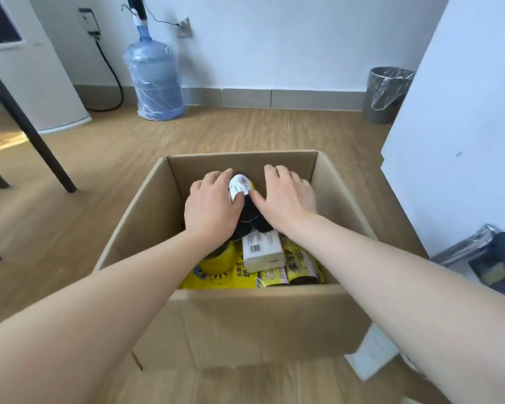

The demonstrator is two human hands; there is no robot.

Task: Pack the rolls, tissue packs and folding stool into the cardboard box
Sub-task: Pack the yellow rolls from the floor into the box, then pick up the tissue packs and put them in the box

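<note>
An open cardboard box [245, 319] stands on the wooden floor in front of me. Both my hands reach into its far half. My left hand [212, 204] and my right hand [286, 193] press from either side on a bundle of black rolls [250, 212] with a white label on top. Nearer me inside the box lie a white tissue pack [263, 250], a yellow package [219, 272] and yellow-wrapped black rolls [299, 265]. No folding stool shows in the box.
A blue water jug [155, 80] stands against the back wall, a grey bin [387, 94] at the right. A dark table leg [32, 129] slants at the left. A white cabinet [461, 126] rises at the right, a dark object [490, 260] beside it.
</note>
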